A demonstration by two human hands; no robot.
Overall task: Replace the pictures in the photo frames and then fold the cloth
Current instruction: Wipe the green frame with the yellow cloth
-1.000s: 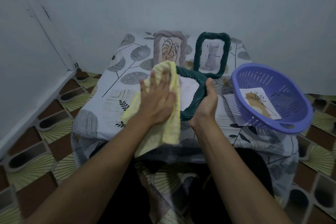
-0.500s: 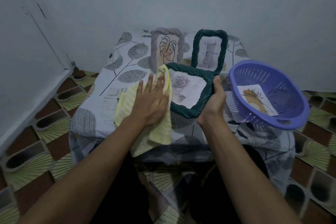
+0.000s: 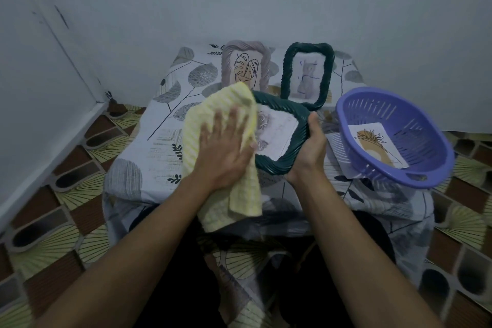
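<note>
A striped yellow cloth [image 3: 210, 120] drapes over the left side of a dark green frame [image 3: 279, 168], which is raised off the tabletop [image 3: 159, 128] and tilted, with a pale rose sketch [image 3: 277, 130] inside. Behind it stand a pinkish frame [image 3: 226, 61] holding a leaf drawing [image 3: 246, 69] and a second green frame [image 3: 286, 72] holding a cat picture [image 3: 307, 77]. A loose picture [image 3: 378, 146] lies in the purple basket [image 3: 426, 104].

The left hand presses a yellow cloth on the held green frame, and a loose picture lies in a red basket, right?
Nearly. The head view shows the basket is purple, not red. The left hand, yellow cloth, green frame and loose picture are as you say.
</note>
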